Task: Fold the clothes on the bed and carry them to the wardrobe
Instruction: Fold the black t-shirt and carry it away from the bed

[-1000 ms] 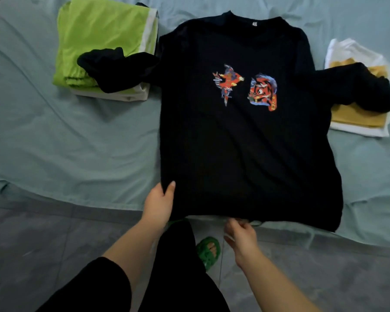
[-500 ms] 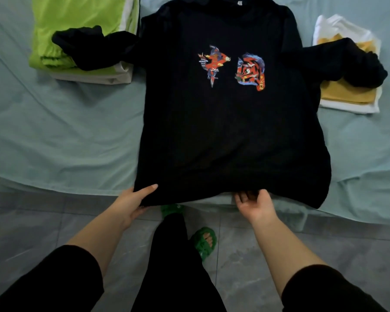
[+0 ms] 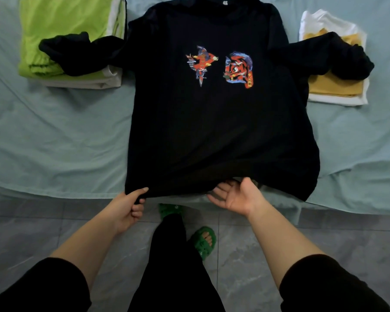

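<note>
Left hand [image 3: 126,207]: hem [image 3: 180,192] of black sweatshirt [image 3: 212,122] is pinched.
Right hand [image 3: 236,197]: spread wide, palm up, at hem.
Technique: hem should be drawn taut, evenly.

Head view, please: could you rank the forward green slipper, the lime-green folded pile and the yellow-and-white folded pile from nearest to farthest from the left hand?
1. The forward green slipper, on the floor just right of the left hand.
2. The lime-green folded pile, upper left on the bed.
3. The yellow-and-white folded pile, far right.
</note>
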A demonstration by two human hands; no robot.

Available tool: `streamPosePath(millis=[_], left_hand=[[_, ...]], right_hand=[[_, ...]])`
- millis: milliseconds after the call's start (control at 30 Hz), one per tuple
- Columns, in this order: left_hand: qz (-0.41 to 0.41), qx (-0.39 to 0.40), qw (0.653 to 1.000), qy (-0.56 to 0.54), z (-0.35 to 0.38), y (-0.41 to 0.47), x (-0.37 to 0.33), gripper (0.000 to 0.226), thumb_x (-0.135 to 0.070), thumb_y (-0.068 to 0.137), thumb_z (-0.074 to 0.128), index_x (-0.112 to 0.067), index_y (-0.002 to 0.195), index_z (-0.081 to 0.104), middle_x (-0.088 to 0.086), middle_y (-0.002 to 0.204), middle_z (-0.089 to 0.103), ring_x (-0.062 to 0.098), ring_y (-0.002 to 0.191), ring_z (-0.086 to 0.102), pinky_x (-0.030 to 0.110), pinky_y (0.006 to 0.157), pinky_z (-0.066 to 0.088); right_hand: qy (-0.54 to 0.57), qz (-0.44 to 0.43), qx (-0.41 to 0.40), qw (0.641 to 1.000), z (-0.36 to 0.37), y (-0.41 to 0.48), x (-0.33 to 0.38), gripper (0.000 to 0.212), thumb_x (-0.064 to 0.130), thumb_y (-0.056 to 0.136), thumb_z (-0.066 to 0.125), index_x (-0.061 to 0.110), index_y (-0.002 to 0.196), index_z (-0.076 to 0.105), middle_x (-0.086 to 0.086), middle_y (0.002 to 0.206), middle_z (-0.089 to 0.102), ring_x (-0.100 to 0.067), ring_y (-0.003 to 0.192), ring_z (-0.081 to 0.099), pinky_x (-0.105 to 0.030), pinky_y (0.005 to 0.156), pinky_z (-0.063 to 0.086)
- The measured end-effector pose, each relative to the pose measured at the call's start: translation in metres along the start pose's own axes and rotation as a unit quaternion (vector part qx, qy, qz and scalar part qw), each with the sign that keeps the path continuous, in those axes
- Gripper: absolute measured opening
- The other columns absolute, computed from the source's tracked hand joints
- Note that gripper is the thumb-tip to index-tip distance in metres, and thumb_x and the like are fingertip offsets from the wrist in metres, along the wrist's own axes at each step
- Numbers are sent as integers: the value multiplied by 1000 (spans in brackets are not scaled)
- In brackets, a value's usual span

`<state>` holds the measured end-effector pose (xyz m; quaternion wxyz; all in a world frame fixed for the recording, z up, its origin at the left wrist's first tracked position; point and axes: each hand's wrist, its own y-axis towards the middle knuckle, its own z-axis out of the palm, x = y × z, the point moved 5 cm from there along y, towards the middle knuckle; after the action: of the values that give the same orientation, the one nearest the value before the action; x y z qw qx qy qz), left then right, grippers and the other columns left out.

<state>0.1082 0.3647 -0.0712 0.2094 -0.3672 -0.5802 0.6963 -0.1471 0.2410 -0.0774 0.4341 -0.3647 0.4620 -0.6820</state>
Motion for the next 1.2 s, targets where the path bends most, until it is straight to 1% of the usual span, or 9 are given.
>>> streamPosePath(millis=[167,233,400,500,733,800,933,1033,1200], left_hand=[[17,-8,999,46,-5,4,-4,9,-16,93,61,-18,95,52,-2,53,45,3,34,31,15,32,26],[34,-32,995,90,-8,6,-5,12,-20,91,64,-16,100,57,0,62,51,5,38,40,16,35,35],[60,-71,989,117,-7,10,-5,35,-26,86,71,-20,117,56,-2,101,65,14,83,64,25,56,55],[68,-66,991,90,-5,10,-7,48,-28,82,75,-20,125,54,-3,109,64,15,95,64,26,63,54],[60,-75,995,-2,-4,10,-14,39,-47,93,54,-20,121,57,1,112,65,18,101,64,33,70,52],[56,-89,994,11,-7,11,-12,33,-40,96,54,-19,121,57,3,112,64,19,102,62,33,69,52],[97,-135,985,47,-12,9,-9,22,-30,92,64,-18,110,59,2,104,66,16,89,63,30,63,49],[126,-165,976,63,-18,10,-9,31,-29,88,69,-12,112,59,7,107,66,22,97,63,35,75,54],[123,-226,962,94,-28,18,-3,28,-31,89,68,-8,103,60,13,107,64,30,104,62,48,96,50]], right_hand=[[160,-99,-98,977,-14,12,13,30,15,99,40,13,123,57,-8,104,63,-25,108,58,-43,92,45],[211,-102,-159,959,-40,11,9,37,10,98,44,12,134,51,-8,121,61,-23,116,56,-34,92,47],[162,-98,-187,964,-86,4,-10,35,10,99,47,9,133,50,-9,138,53,-22,124,53,-32,89,45],[211,-145,-144,956,-88,-2,7,23,28,98,45,14,112,57,-7,134,57,-22,117,57,-36,96,43],[334,-209,-122,911,-95,-18,57,81,83,78,35,21,126,52,-7,121,56,-28,117,53,-46,107,38],[315,-195,-96,924,-97,-22,60,77,76,80,48,22,136,48,-7,127,56,-30,121,53,-48,108,39],[240,-176,-125,946,-113,-32,53,43,25,91,64,14,131,56,-11,132,60,-27,116,59,-40,91,51],[170,-204,-163,950,-139,-41,55,41,20,92,64,15,132,55,-7,127,63,-22,112,62,-33,78,55],[81,-198,-238,947,-173,-50,46,40,8,94,59,4,132,47,-16,124,61,-26,109,62,-38,89,51]])
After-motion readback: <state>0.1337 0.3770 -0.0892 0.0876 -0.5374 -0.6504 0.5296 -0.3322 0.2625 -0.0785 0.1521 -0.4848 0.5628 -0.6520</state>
